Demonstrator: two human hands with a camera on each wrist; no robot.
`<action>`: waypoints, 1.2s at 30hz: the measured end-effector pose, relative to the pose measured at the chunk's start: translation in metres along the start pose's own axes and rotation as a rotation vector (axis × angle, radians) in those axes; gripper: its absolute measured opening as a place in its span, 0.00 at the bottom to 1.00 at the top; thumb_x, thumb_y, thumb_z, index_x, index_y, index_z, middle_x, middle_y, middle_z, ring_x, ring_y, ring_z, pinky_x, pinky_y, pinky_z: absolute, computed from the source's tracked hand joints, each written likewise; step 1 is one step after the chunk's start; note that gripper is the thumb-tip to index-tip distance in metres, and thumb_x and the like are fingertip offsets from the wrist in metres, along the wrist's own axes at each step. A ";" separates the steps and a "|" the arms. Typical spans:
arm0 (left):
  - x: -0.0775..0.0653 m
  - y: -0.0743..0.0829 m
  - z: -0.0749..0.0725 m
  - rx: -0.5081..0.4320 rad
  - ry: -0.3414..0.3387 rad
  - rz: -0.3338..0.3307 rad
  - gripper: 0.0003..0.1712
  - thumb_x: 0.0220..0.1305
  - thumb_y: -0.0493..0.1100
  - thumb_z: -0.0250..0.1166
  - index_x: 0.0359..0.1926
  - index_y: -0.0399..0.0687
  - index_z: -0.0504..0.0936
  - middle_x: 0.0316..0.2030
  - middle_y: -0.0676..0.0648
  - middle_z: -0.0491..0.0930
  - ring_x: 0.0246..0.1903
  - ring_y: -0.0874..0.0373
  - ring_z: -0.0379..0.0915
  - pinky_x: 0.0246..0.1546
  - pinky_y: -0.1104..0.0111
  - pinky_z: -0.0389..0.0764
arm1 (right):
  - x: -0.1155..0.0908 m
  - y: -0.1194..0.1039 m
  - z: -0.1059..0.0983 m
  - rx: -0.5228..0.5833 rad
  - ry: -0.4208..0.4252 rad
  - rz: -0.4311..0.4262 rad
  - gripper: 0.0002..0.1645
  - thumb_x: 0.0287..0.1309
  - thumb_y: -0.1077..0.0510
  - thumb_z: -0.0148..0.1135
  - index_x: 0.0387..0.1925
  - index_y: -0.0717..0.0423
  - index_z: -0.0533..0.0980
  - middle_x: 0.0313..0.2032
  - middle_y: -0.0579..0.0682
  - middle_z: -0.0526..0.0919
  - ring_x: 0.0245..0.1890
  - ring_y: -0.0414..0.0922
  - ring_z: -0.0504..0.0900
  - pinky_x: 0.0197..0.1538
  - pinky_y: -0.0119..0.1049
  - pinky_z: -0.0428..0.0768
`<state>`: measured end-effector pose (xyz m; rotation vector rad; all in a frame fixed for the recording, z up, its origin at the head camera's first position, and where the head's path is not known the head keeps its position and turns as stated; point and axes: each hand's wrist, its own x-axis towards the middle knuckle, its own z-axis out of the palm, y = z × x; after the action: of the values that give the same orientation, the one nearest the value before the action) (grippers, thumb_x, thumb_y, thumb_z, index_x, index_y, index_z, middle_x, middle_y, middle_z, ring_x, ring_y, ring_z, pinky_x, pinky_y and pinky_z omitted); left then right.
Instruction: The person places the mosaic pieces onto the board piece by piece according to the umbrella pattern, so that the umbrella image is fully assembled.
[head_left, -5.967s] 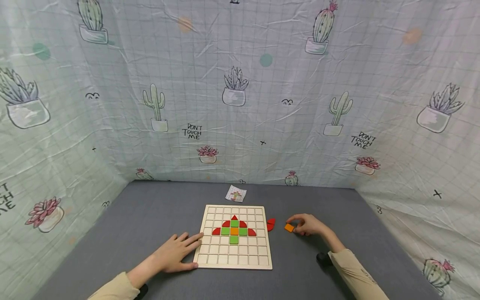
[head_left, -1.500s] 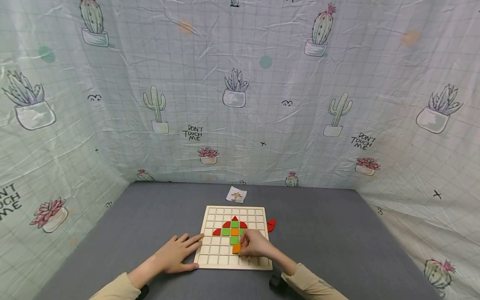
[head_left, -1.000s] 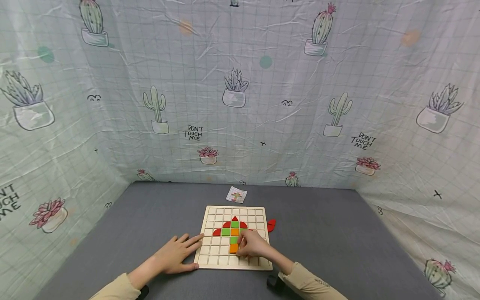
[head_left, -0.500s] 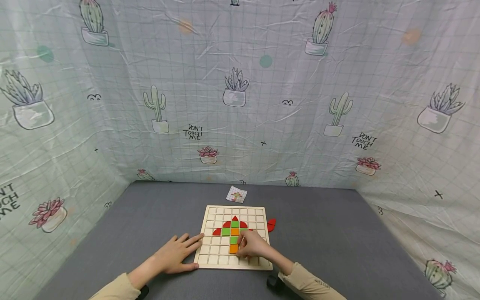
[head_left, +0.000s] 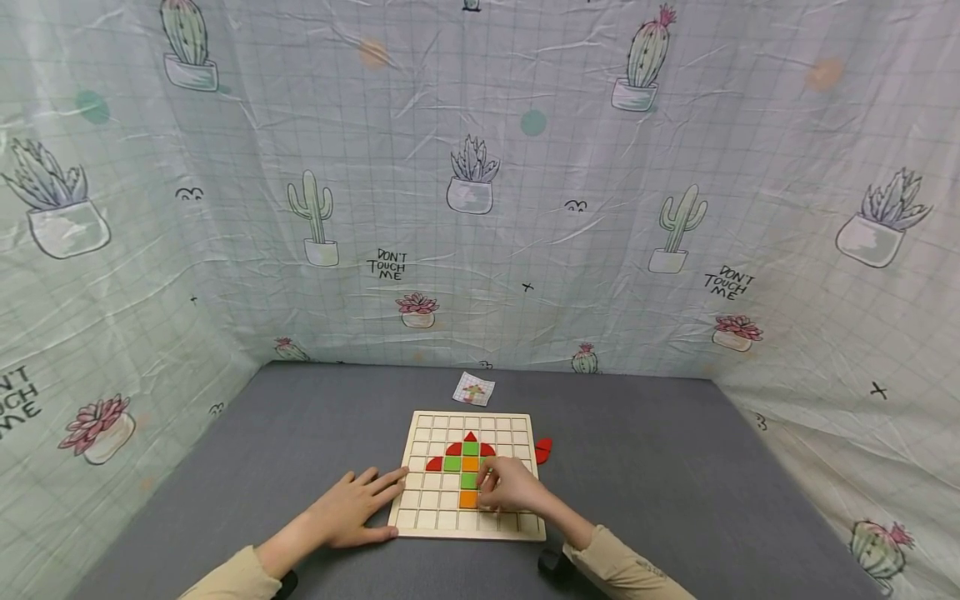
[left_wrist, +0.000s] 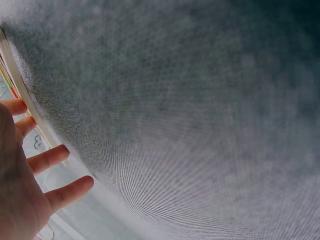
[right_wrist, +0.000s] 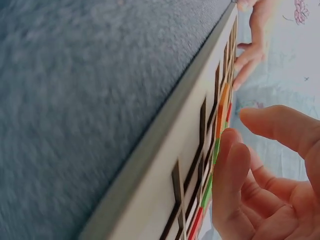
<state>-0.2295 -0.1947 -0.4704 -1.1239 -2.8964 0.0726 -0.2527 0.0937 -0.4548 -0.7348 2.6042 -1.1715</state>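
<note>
A wooden grid board (head_left: 420, 521) lies on the grey table. Green, red and orange tiles form a figure on it, and an orange square tile (head_left: 468, 499) fills the cell at the bottom of its stem. Just right of that tile, my right hand (head_left: 513, 487) hovers low over the board, hiding part of the figure's right side. In the right wrist view its thumb and forefinger (right_wrist: 275, 122) are parted, with nothing between them. My left hand (head_left: 347, 507) rests at the board's left edge, fingers spread and touching it, as the left wrist view of the hand (left_wrist: 20, 180) also shows.
Beside the board's right edge lie red rounded tiles (head_left: 543, 451). A small pattern card (head_left: 473, 389) with a similar coloured figure sits behind the board. A cactus-print curtain (head_left: 480, 275) hangs behind and around the table.
My right hand brought the orange tile from the table's right side onto the board and set it in the stem's bottom cell. Its fingers have now let go. My left hand stayed put.
</note>
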 end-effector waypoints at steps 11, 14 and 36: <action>0.000 -0.002 0.005 0.030 0.062 0.035 0.40 0.58 0.71 0.42 0.63 0.54 0.63 0.64 0.51 0.60 0.49 0.54 0.64 0.35 0.56 0.66 | -0.004 0.009 -0.015 -0.022 -0.013 -0.074 0.07 0.46 0.65 0.63 0.30 0.63 0.76 0.20 0.51 0.78 0.15 0.40 0.74 0.20 0.28 0.72; 0.000 -0.002 0.003 0.006 0.046 0.023 0.40 0.58 0.71 0.42 0.64 0.54 0.63 0.64 0.51 0.59 0.50 0.53 0.63 0.37 0.54 0.67 | -0.007 0.014 -0.020 -0.051 0.004 -0.087 0.06 0.46 0.64 0.63 0.29 0.62 0.77 0.20 0.51 0.78 0.16 0.35 0.72 0.21 0.27 0.70; 0.000 0.000 0.001 0.011 0.011 0.007 0.40 0.58 0.72 0.41 0.64 0.55 0.62 0.65 0.52 0.58 0.51 0.53 0.63 0.38 0.54 0.66 | -0.015 0.059 -0.067 -0.163 0.239 0.080 0.07 0.50 0.63 0.61 0.33 0.61 0.78 0.18 0.53 0.78 0.15 0.42 0.72 0.17 0.31 0.66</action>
<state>-0.2295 -0.1952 -0.4709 -1.1289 -2.8790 0.0817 -0.2856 0.1784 -0.4542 -0.5411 2.9246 -1.0947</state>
